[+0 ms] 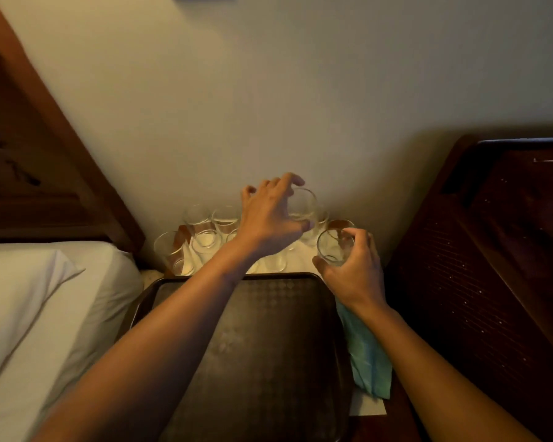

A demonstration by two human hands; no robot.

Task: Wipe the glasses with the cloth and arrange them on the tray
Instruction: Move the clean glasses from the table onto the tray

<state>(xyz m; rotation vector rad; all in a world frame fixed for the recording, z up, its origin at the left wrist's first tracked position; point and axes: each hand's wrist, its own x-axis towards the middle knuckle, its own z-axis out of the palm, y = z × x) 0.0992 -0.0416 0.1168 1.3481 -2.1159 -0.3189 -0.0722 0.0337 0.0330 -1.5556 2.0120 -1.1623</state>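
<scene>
Several clear glasses (205,232) stand in a cluster on a white mat against the wall, beyond the far edge of a dark patterned tray (268,362). My left hand (268,215) reaches over them and grips a clear glass (304,204) from above, lifted a little. My right hand (351,269) holds another clear glass (334,247) by its side, near the tray's far right corner. A teal cloth (367,355) lies along the tray's right edge, partly under my right forearm.
A bed with a white pillow (29,307) fills the left, under a wooden headboard (45,154). A dark wooden piece of furniture (492,250) stands close on the right. The wall (300,90) rises right behind the glasses.
</scene>
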